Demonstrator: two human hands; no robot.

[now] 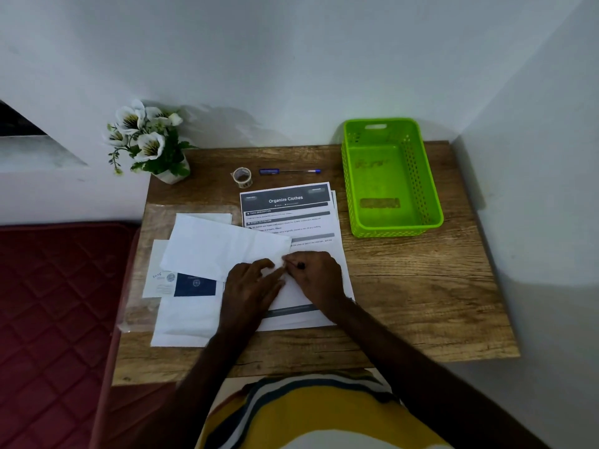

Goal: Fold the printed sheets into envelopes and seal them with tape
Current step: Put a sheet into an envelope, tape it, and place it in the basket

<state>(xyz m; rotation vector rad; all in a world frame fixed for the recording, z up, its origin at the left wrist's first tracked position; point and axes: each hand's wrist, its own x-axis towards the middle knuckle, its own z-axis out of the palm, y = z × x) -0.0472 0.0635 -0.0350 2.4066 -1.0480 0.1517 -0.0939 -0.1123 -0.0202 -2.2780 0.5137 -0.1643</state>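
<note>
The left hand (251, 283) lies on the paper with its fingers straight and slightly spread, pressing flat. The right hand (312, 273) has its fingers bent, tips together on the paper's edge where the two hands meet; whether it pinches that edge or only presses on it I cannot tell. A dark ring shows on one right finger.

Under both hands is the sheet (223, 246) being worked, its blank side up and one part turned over at a slant toward the table's left edge. It lies across a stack (291, 215) of printed sheets near the middle of the table (405, 286).

This looks like an early fold, the crease being set, with no tape on it yet. Next, I judge, the crease needs running down firmly, then a further flap brought across square to it.

The stack's top page reads "Organize Clothes", with smaller headings "Task Description" and "Steps to Follow"; the body text is too small to read.

Left of the hands lie more white papers and a dark blue card (194, 284) with a pale seal, illegible. Toward the back edge sit the tape (242, 177) and a pen (289, 171); a green basket (431, 202) stands at the back right corner, flowers (146, 137) at the back left.
</note>
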